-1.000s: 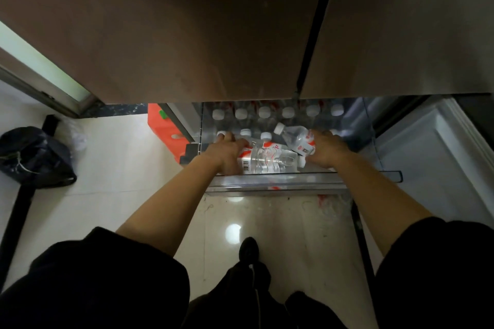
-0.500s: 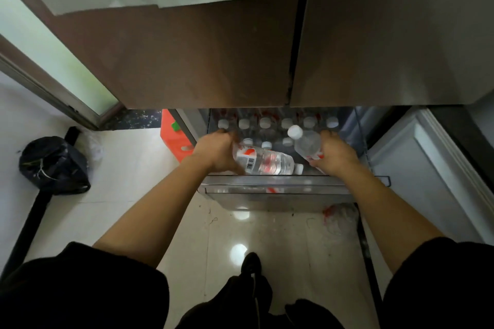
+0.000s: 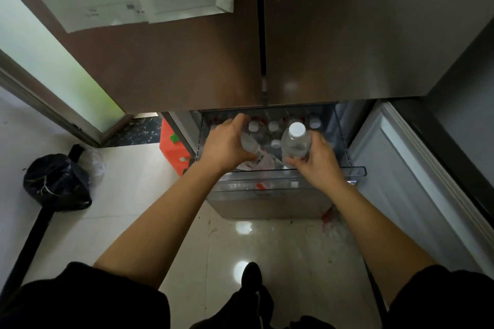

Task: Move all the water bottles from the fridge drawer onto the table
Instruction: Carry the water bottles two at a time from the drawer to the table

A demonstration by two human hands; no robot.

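Observation:
The fridge drawer (image 3: 357, 171) is pulled out below the closed upper doors, with several white-capped water bottles (image 3: 273, 126) standing inside. My left hand (image 3: 226, 145) grips a clear bottle with a red-and-white label (image 3: 258, 156), tilted, its top hidden under my fingers. My right hand (image 3: 316, 159) holds a second clear bottle (image 3: 295, 141) upright, white cap up, above the drawer's front part. Both bottles sit over the drawer, just behind its front rim.
The brown fridge doors (image 3: 187, 67) overhang the drawer. An open white lower door (image 3: 406, 181) stands on the right. An orange crate (image 3: 173, 149) is beside the drawer on the left. A black bag (image 3: 56, 181) lies on the pale tiled floor at the left.
Both hands have lifted their bottles higher. The right bottle turned from tilted to upright, and the left bottle swung from lying sideways to a steeper tilt. The camera view rose.

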